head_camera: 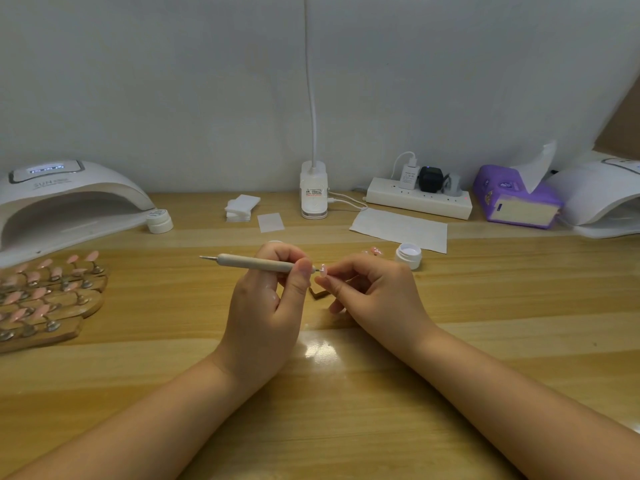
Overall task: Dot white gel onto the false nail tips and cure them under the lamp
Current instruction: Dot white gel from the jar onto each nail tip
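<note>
Holding a thin dotting pen [256, 263] sideways, the left hand [266, 299] has its fingers curled round the pen's pale handle, and the pen's small metal end points to the right. That end sits right at a little pink nail tip [323, 269], which the right hand [374, 292] pinches between thumb and finger; I cannot tell if the pen is truly touching it. Both hands hover close together over the wooden table [346, 393]. So the step now looks like putting white dots on this one nail. The open pot of white gel [409, 255] stands just beside the right hand, a bit behind it, with its lid off. Over on the left, many more pink nail tips on stands [48, 292] wait in rows, and behind them is the white curing lamp [65, 202]. A second small jar [160, 220] sits by the lamp's mouth. Next, I think the pen must press very softly and lift straight off, so each dot stays round. When the gel on the pen runs out, it needs a dip in the pot. After the dots are on, this nail has to go under the lamp to dry.
</note>
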Motion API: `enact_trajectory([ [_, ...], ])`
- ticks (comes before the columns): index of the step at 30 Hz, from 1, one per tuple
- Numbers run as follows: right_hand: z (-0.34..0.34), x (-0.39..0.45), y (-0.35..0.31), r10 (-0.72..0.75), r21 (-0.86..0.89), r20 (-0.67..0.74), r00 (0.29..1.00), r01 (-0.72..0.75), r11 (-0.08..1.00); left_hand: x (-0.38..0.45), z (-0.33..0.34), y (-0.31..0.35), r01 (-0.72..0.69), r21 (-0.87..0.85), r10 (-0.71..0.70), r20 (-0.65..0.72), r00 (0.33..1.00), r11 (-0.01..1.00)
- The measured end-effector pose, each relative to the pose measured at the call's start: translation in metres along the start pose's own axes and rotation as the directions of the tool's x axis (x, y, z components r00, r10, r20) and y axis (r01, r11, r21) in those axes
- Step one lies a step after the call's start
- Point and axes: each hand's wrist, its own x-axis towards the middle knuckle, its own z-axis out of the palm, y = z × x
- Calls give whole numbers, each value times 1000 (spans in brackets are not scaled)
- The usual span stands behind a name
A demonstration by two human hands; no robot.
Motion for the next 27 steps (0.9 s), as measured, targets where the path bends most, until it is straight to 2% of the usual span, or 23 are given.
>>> enact_trajectory([
  [13,-1,-1,-4,-7,1,-6,1000,7,1000,1,-1,5,11,-31,-12,-33,999,999],
  [18,-3,1,-13,-14,77,-52,999,18,997,12,-7,22,4,-130,-18,-106,994,992],
  [21,-5,2,-26,-43,181,-81,996,58,982,20,-11,35,0,-214,-34,-155,987,977],
  [27,-10,4,-55,-85,257,-147,986,121,959,23,-16,55,-120,-225,92,-133,987,967],
])
